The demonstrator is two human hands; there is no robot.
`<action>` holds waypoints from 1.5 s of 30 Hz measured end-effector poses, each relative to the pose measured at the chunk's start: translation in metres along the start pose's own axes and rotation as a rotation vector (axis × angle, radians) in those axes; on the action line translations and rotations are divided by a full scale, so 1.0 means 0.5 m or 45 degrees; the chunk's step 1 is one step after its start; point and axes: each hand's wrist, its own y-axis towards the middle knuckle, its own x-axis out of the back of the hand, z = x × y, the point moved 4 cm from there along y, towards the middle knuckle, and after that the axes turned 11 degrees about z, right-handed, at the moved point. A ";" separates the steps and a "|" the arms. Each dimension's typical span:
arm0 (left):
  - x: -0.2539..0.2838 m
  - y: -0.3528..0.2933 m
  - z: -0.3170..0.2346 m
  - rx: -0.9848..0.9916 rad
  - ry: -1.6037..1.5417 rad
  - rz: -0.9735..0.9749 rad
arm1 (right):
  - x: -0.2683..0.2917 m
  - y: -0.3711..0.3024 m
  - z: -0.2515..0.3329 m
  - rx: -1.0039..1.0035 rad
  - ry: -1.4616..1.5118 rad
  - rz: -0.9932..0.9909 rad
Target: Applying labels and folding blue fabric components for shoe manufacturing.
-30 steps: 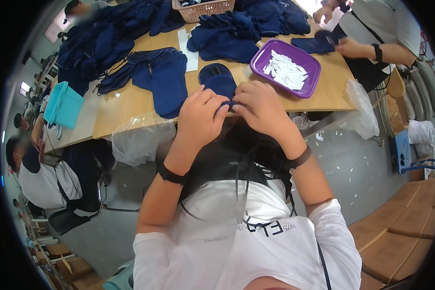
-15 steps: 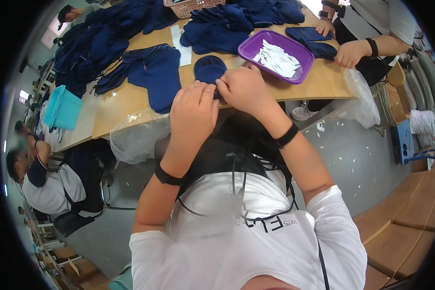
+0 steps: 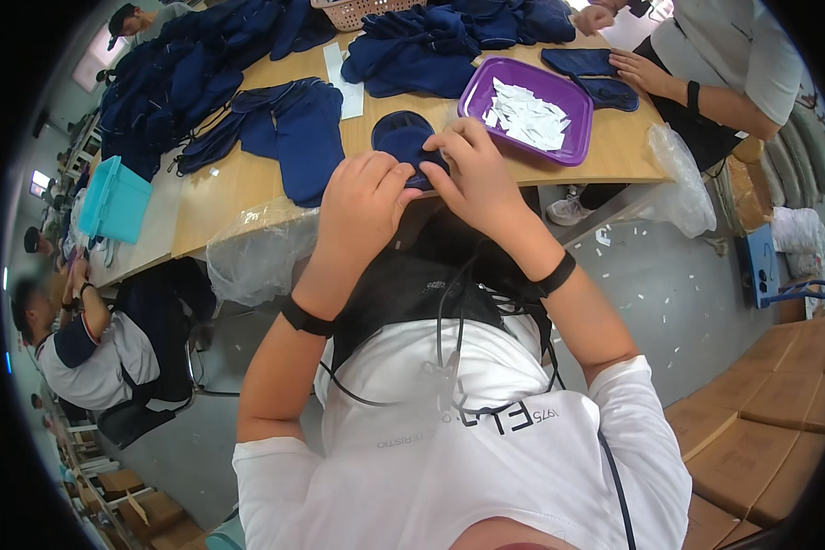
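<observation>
A navy fabric piece [image 3: 400, 139] with a rounded, dark-trimmed far end lies at the table's near edge in front of me. My left hand [image 3: 365, 203] is closed on its near left edge, thumb and fingers pinched together. At its right side is my right hand [image 3: 475, 174], with a gap between thumb and forefinger and the fingers bent. Part of the navy piece is covered by my hands. Beyond my right hand stands a purple basin [image 3: 573, 151] holding many small white slips [image 3: 525, 115].
Navy garments [image 3: 293, 137] lie left of my hands, with larger heaps [image 3: 412, 60] farther back. A tan basket [image 3: 367, 13] stands at the far edge, a turquoise bin [image 3: 115, 200] at the left. Across the table, a co-worker's hand [image 3: 640, 71] rests by navy pieces. Clear plastic hangs off the edge.
My right hand has drawn apart from the left, its thumb and forefinger now spread. The left hand keeps its pinch. The co-worker's hands at the right have shifted, one lifting away.
</observation>
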 end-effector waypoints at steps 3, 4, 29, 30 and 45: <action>-0.006 -0.005 0.021 0.070 -0.115 0.031 | 0.005 -0.015 0.014 0.330 -0.128 0.131; -0.010 -0.004 0.027 0.083 -0.122 0.030 | 0.002 -0.016 0.011 0.297 -0.123 0.161; 0.000 -0.012 -0.003 0.329 -0.102 -0.115 | -0.047 0.061 -0.005 0.104 -0.272 0.234; -0.003 -0.009 0.001 0.345 -0.137 -0.090 | -0.049 0.064 -0.012 0.073 -0.291 0.238; -0.039 0.015 0.083 0.425 0.036 -0.128 | -0.025 0.085 -0.007 0.219 -0.427 0.263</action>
